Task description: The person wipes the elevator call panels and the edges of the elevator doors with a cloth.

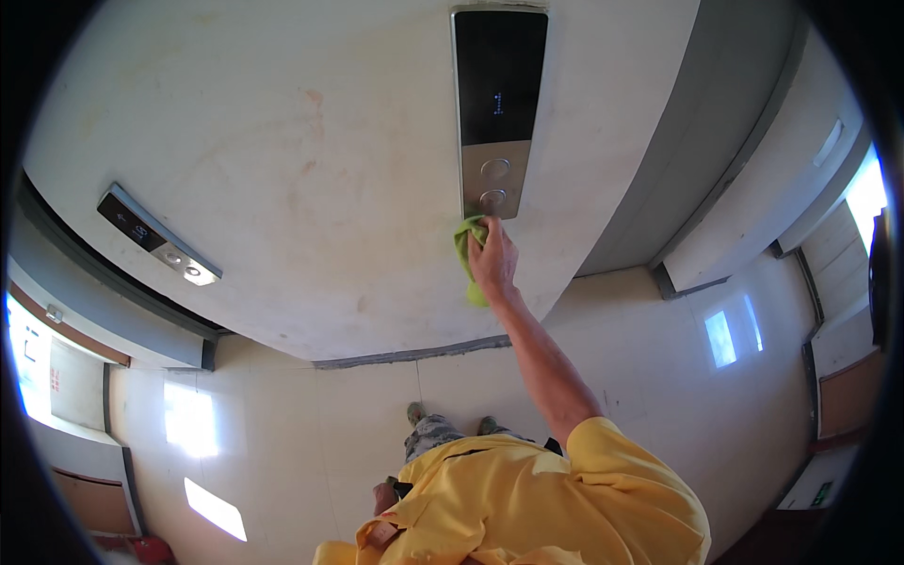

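My right hand (494, 256) grips a bunched lime-green cloth (466, 244) at the lower end of an elevator call panel (488, 155). That panel has a black display with a few lit dots over a brushed-metal part bearing two round buttons. My fingertips are just below the lower button, and part of the cloth hangs down along the wall. Low at my left side, my left hand (385, 496) is small and partly covered by the yellow shirt (515, 501). A dark object (401, 489) is beside it; whether the hand holds this cannot be made out.
A second call panel (159, 236) with lit buttons is on the wall (332, 212) to the left. Grey elevator door recesses flank the wall, one being the right recess (678, 155). Pale floor tiles (367, 402) reflect window light. A red object (150, 549) sits at lower left.
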The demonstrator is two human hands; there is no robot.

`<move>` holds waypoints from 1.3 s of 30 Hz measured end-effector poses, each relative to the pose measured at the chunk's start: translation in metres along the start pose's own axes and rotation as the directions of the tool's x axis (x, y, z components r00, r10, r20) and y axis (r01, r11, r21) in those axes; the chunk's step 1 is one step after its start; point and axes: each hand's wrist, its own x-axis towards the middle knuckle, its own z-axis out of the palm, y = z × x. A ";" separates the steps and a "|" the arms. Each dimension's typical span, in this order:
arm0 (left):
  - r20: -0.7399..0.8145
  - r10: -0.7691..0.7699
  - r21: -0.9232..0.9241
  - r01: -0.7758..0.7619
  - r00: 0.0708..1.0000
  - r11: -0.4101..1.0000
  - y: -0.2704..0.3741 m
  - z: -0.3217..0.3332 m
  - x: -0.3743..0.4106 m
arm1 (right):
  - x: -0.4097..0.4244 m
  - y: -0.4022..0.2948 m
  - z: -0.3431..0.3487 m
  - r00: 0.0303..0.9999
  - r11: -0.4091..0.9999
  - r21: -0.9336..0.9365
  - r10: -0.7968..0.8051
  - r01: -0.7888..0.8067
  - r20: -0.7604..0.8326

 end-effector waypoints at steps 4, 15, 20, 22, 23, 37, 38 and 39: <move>0.002 -0.002 -0.016 0.002 1.000 1.000 0.014 -0.009 0.003 | 0.022 0.011 -0.026 0.979 0.988 0.056 0.151 -0.144 -0.138; -0.034 -0.034 -0.242 0.025 0.999 0.970 0.008 0.005 0.004 | 0.050 -0.006 -0.050 0.963 0.969 0.153 0.218 -0.194 -0.160; -0.072 0.141 0.088 -0.135 0.987 0.987 0.010 0.001 -0.007 | 0.056 -0.027 -0.043 0.988 0.992 -0.032 -0.127 0.125 -0.083; -0.080 0.117 0.075 -0.111 0.990 0.991 0.011 0.006 -0.012 | 0.061 -0.025 -0.048 0.992 0.997 -0.046 -0.069 0.065 -0.102; -0.084 0.103 0.057 -0.098 0.991 0.994 0.010 0.004 -0.010 | 0.066 -0.021 -0.056 0.992 0.999 -0.034 -0.011 0.007 -0.128; 0.175 -0.126 0.187 0.093 0.976 0.978 0.010 0.006 0.018 | 0.113 -0.055 -0.078 0.980 0.998 -0.050 -0.058 0.050 -0.192; 0.077 -0.033 0.149 0.022 0.996 0.989 0.002 0.005 0.010 | 0.113 -0.055 -0.081 0.976 1.000 0.022 0.013 -0.008 -0.216; -0.019 0.072 0.125 -0.069 0.997 0.990 0.002 0.004 0.003 | 0.111 -0.050 -0.082 0.974 0.999 -0.003 -0.043 0.044 -0.223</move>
